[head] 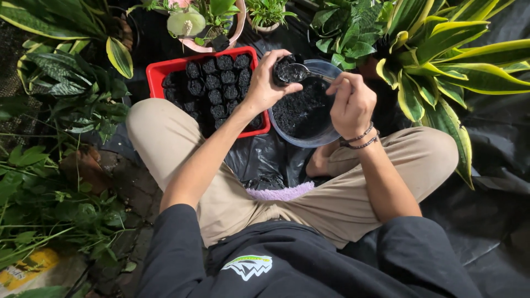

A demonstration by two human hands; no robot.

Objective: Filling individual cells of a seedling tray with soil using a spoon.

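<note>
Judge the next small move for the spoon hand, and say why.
Probably tip the spoon into the small black pot: the right hand holds it loaded at the rim of the pot, which the left hand grips over the soil bowl.

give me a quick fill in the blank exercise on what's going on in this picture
1. The left hand holds a small black pot above the clear ____.
2. The right hand tips soil into it with a metal ____.
3. Filled pots stand in rows in a tray coloured ____.
4. The right wrist wears bead ____.

Missing words: bowl; spoon; red; bracelets
</note>
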